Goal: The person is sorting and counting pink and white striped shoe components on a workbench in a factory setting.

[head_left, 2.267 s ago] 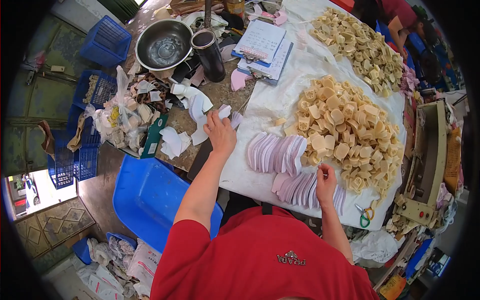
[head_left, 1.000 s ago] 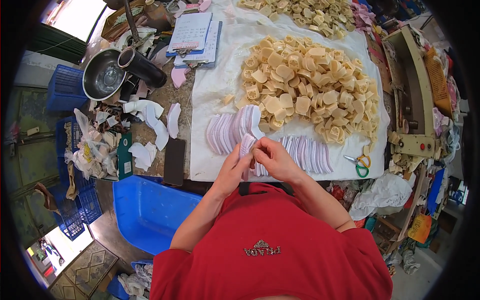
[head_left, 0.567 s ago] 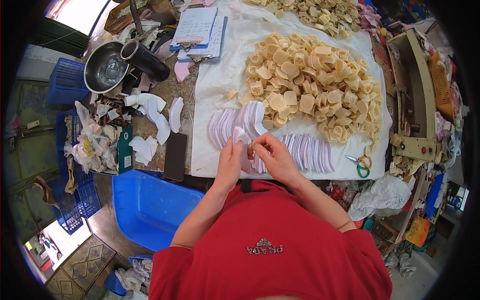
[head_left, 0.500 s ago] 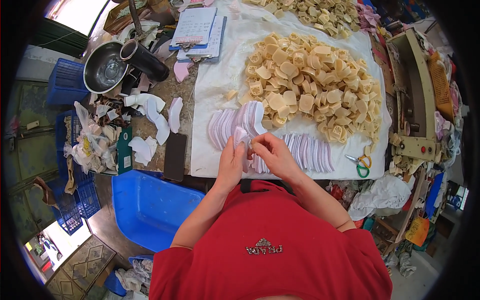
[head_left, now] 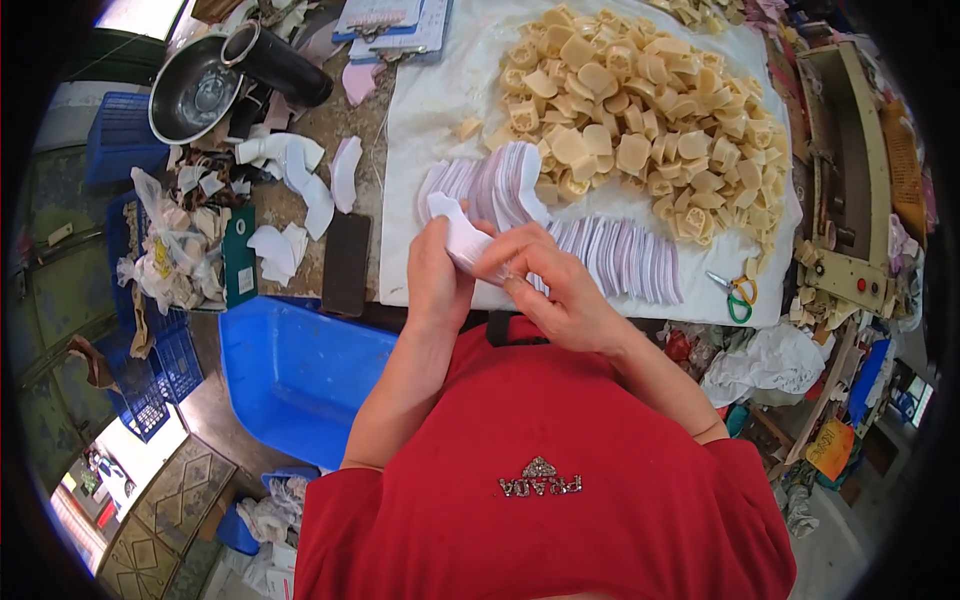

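Observation:
A curved white strip-like piece, thin and shaped a little like a shoe insole, is held over the table's front edge. My left hand is closed around its left side. At its near right end, my right hand pinches with thumb and fingertips; the exact spot is partly hidden by the fingers. Just beyond my hands, a row of similar white and pale-lilac pieces stands on edge. A second such row runs to the right, beside my right hand.
Cream plastic pieces are heaped on the white sheet. Scissors lie front right, near a cream metal machine. To the left are a phone, loose white pieces, a metal bowl and a blue tub below.
The white piece has turned from upright to a slant, showing its broad face. My left hand has moved left, and my right hand has come nearer my body. The whole view has shifted.

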Action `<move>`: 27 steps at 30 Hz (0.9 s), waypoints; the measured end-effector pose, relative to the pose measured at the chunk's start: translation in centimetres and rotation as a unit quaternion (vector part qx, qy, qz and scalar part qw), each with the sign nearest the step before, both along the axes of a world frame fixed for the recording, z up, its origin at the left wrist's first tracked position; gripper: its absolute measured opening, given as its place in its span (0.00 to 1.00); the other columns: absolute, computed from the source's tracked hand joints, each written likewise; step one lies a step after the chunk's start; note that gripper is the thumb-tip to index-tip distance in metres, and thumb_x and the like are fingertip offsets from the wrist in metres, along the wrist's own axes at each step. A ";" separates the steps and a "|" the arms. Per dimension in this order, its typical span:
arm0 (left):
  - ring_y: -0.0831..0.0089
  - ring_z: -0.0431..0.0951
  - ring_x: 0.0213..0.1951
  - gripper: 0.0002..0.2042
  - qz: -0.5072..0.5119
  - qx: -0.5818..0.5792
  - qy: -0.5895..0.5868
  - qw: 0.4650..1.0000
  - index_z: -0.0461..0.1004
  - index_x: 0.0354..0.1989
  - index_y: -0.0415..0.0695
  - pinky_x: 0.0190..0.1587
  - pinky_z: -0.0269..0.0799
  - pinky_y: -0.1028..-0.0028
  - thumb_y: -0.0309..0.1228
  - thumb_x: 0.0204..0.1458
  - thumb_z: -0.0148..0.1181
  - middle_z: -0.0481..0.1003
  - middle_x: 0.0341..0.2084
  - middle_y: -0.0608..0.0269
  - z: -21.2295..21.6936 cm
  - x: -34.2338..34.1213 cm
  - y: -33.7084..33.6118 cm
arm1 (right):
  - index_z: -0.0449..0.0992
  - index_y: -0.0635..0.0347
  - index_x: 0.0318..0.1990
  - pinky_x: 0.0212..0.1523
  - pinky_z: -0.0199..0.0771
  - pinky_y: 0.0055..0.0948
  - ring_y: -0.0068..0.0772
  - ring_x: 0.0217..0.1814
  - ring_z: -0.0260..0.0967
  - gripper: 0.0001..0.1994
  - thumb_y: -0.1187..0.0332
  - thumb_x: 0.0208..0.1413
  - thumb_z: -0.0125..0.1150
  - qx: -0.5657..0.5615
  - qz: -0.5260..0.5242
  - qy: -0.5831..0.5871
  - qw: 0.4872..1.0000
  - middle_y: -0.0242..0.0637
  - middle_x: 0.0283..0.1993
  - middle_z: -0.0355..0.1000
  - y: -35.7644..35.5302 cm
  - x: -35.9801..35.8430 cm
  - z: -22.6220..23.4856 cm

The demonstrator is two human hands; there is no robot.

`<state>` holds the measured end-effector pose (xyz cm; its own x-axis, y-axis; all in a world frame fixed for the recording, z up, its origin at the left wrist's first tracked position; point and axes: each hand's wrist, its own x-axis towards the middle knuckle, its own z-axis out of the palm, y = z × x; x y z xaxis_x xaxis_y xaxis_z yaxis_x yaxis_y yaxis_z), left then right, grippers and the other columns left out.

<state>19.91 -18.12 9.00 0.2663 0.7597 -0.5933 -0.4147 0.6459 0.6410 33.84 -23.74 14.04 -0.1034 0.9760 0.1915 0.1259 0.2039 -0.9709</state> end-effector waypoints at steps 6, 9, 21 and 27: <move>0.62 0.71 0.34 0.18 0.146 0.019 -0.112 0.983 0.61 0.49 0.34 0.44 0.67 0.61 0.36 0.57 0.36 0.70 0.30 0.54 -0.7 -5.7 3.7 | 0.71 0.61 0.26 0.39 0.64 0.29 0.36 0.34 0.66 0.04 0.75 0.48 0.49 -0.328 0.017 -0.094 0.940 0.34 0.31 0.70 -6.5 8.2 0.3; 0.62 0.71 0.34 0.19 0.109 0.055 -0.085 0.989 0.58 0.51 0.36 0.45 0.66 0.61 0.37 0.57 0.38 0.69 0.29 0.55 1.5 -5.9 3.8 | 0.74 0.60 0.32 0.46 0.64 0.34 0.38 0.39 0.68 0.07 0.67 0.46 0.55 -0.448 0.176 -0.406 0.777 0.39 0.31 0.71 -14.8 14.0 -4.1; 0.68 0.73 0.42 0.12 -0.118 0.015 -0.084 0.989 0.64 0.47 0.33 0.49 0.69 0.68 0.25 0.55 0.46 0.72 0.38 0.56 2.7 0.7 -0.7 | 0.69 0.62 0.45 0.45 0.66 0.34 0.45 0.44 0.65 0.17 0.72 0.46 0.62 -0.088 -0.104 -0.143 0.980 0.43 0.40 0.67 -1.0 1.0 -0.9; 0.77 0.73 0.36 0.11 -0.118 0.013 -0.098 0.988 0.64 0.45 0.36 0.40 0.71 0.75 0.28 0.57 0.48 0.71 0.36 0.63 1.7 0.2 -1.1 | 0.68 0.63 0.47 0.43 0.68 0.34 0.45 0.42 0.67 0.20 0.69 0.45 0.63 -0.107 -0.091 -0.156 0.978 0.45 0.41 0.67 0.2 0.4 -2.4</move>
